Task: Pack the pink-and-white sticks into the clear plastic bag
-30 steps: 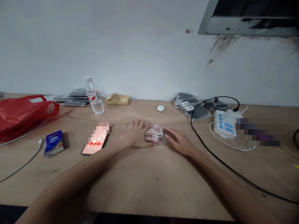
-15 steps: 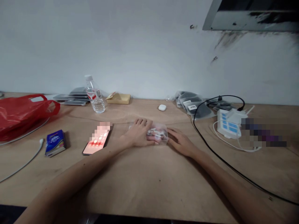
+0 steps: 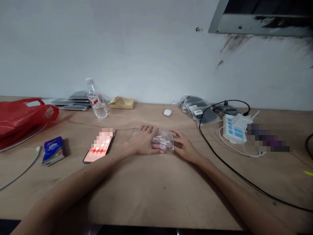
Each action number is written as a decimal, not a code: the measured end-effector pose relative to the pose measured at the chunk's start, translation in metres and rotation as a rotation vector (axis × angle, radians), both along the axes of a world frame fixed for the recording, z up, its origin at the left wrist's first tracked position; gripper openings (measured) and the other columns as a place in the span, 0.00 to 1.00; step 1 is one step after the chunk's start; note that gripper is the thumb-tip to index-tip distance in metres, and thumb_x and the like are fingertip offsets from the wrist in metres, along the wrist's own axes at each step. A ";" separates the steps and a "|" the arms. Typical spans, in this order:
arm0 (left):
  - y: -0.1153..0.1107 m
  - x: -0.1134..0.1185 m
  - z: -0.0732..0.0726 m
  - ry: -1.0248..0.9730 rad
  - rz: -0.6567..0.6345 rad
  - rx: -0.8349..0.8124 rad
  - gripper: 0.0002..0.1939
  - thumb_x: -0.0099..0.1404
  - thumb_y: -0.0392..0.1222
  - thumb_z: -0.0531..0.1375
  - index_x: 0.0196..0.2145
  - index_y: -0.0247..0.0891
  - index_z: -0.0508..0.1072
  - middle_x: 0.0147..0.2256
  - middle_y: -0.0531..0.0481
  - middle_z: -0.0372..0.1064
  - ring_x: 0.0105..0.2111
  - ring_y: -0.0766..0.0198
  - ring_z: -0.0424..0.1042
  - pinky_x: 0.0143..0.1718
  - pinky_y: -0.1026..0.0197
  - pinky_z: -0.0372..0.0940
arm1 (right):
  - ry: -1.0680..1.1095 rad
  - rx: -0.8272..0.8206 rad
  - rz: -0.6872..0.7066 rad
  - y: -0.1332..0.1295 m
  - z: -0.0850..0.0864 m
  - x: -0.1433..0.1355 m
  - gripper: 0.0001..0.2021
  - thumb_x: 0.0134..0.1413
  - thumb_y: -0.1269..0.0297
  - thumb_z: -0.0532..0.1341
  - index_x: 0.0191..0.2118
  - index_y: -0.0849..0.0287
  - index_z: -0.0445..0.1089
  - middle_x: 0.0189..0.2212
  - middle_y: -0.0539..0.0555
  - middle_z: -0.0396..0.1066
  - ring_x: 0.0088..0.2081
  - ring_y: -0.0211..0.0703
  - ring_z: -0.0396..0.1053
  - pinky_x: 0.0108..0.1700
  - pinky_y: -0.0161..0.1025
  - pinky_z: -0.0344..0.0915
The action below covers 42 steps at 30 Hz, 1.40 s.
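Fingers of the left hand (image 3: 143, 141) lie flat and together over the left part of a small clear bag (image 3: 164, 142) of pinkish-white pieces, mid-table (image 3: 156, 192); right hand (image 3: 184, 146) touches its right edge, fingers loosely curved — neither visibly pinching. Bag's long axis runs left-right between the hands, left hand nearer its middle. Contents too blurred to name; bag's left end hidden under the palm. Phone (image 3: 99, 149) just left, black cable (image 3: 220, 156) right.

Your left hand (image 3: 143, 142): lies flat on the clear packet (image 3: 164, 142), fingers spread.
Your right hand (image 3: 184, 147): touches the packet's right edge.
Packet: small pink-and-white pieces inside, resting on the worktop (image 3: 151, 186).
Phone (image 3: 99, 148): lit, just left of your left hand.
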<state>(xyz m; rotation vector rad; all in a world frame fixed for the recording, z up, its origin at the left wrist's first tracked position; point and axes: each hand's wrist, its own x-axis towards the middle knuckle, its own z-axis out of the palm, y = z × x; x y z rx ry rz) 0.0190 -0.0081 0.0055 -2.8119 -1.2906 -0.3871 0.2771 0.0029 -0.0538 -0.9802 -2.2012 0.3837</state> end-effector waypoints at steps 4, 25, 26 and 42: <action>0.002 0.000 -0.005 -0.003 -0.036 -0.012 0.41 0.57 0.70 0.61 0.57 0.38 0.64 0.55 0.37 0.64 0.57 0.43 0.62 0.60 0.46 0.55 | 0.030 0.048 0.013 0.001 0.003 -0.002 0.12 0.65 0.57 0.60 0.48 0.50 0.79 0.60 0.61 0.65 0.61 0.57 0.65 0.60 0.60 0.65; 0.007 -0.005 -0.006 0.047 0.031 -0.025 0.45 0.56 0.72 0.60 0.60 0.36 0.60 0.58 0.34 0.60 0.58 0.40 0.59 0.61 0.43 0.53 | -0.164 0.040 0.064 0.002 0.021 0.024 0.27 0.65 0.54 0.57 0.67 0.50 0.59 0.66 0.59 0.61 0.67 0.60 0.56 0.65 0.62 0.57; 0.007 -0.005 -0.006 0.043 0.029 -0.028 0.45 0.56 0.71 0.61 0.60 0.37 0.60 0.58 0.35 0.60 0.59 0.40 0.59 0.61 0.42 0.53 | -0.184 0.041 0.069 0.001 0.019 0.019 0.29 0.64 0.54 0.58 0.68 0.50 0.57 0.66 0.60 0.60 0.67 0.60 0.56 0.65 0.63 0.57; 0.008 -0.008 -0.004 0.075 0.015 -0.024 0.48 0.59 0.75 0.55 0.64 0.35 0.57 0.61 0.33 0.59 0.62 0.38 0.56 0.63 0.43 0.49 | -0.333 0.118 -0.032 0.005 0.032 0.035 0.34 0.50 0.53 0.69 0.63 0.49 0.65 0.60 0.60 0.66 0.60 0.64 0.64 0.60 0.62 0.63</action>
